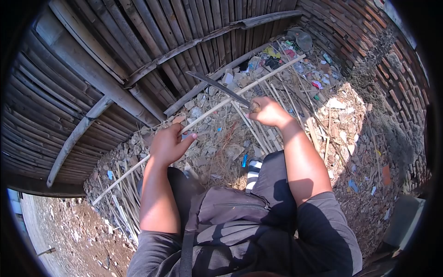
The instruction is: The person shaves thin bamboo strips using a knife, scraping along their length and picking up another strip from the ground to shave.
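Note:
My left hand (167,144) is closed around a long, pale bamboo stick (202,118), its thumb pointing away from the stick. The stick runs diagonally from the lower left to the upper right, extending past both sides of that hand. In my right hand (269,111) is the wooden handle of a machete (214,84), gripped with the fingers wrapped round it. Its dark, long blade points up and left and crosses the stick in view, to the right of my left hand. Whether blade and stick touch, I cannot tell.
Several thin bamboo strips (258,134) lie on the rubble-strewn ground between and beside my legs. A bamboo slat wall (184,27) rises ahead and left. On the right stands a brick wall (397,87). Coloured litter (272,51) is heaped in the far corner.

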The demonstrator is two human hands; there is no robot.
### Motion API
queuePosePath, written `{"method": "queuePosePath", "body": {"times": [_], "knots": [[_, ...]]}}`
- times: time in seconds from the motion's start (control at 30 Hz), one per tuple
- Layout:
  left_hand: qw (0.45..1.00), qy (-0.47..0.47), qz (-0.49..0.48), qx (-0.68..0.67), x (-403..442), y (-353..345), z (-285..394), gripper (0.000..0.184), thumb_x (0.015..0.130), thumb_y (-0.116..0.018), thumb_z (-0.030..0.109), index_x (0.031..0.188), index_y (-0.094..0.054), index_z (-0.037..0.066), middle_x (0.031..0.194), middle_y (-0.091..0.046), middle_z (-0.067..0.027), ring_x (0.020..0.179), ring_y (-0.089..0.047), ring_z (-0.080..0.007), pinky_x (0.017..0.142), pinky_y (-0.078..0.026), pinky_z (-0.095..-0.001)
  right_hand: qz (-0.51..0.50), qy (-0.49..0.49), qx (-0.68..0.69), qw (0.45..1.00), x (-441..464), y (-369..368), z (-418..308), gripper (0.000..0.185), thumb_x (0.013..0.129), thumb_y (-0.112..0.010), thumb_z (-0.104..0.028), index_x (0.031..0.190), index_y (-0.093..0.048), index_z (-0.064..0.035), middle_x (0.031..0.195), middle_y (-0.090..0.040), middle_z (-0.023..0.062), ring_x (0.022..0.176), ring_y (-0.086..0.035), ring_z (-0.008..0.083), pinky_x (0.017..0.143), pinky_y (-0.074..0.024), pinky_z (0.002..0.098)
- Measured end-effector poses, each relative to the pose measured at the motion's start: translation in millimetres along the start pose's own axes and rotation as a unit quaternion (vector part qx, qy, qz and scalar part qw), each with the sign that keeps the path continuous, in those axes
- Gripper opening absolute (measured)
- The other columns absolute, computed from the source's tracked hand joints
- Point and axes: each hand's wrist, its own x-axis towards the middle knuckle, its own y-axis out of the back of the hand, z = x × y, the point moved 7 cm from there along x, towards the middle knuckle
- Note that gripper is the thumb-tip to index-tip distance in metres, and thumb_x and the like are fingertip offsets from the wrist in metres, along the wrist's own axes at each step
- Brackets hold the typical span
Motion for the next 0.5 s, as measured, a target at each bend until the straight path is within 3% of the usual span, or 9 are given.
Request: {"method": "queuePosePath", "body": {"times": [0.07, 0.27, 0.5], "knots": [[1.000, -0.003, 0.000, 0.012, 0, 0, 2, 0.055, 0.087, -0.076, 0.057, 0.086, -0.066, 0.004, 0.066, -0.062, -0.0130, 0.066, -0.067, -0.0373, 0.061, -0.049, -0.0475, -0.034, -0.010, 0.009, 0.999, -4, 3, -9, 0.077, 0.083, -0.082, -0.047, 0.142, -0.060, -0.0025, 0.144, -0.061, 0.0245, 0.133, -0.059, 0.0393, 0.113, -0.0464, 0.0434], [0.999, -0.012, 0.012, 0.035, -2, 0, 11, 0.055, 0.087, -0.076, 0.058, 0.086, -0.064, 0.004, 0.068, -0.064, -0.0141, 0.070, -0.069, -0.0396, 0.064, -0.051, -0.0495, 0.015, -0.012, 0.019, 1.000, 4, -2, 13, 0.077, 0.084, -0.082, -0.047, 0.143, -0.060, -0.0017, 0.144, -0.060, 0.0265, 0.134, -0.058, 0.0399, 0.113, -0.0467, 0.0430], [0.999, 0.000, -0.002, 0.042, -1, -3, 11, 0.055, 0.087, -0.076, 0.058, 0.085, -0.063, 0.005, 0.069, -0.065, -0.0137, 0.073, -0.069, -0.0393, 0.065, -0.052, -0.0500, -0.034, -0.011, -0.005, 0.999, -1, -4, -4, 0.081, 0.083, -0.083, -0.046, 0.145, -0.058, -0.0007, 0.148, -0.057, 0.0277, 0.137, -0.056, 0.0401, 0.115, -0.0450, 0.0419]]}}
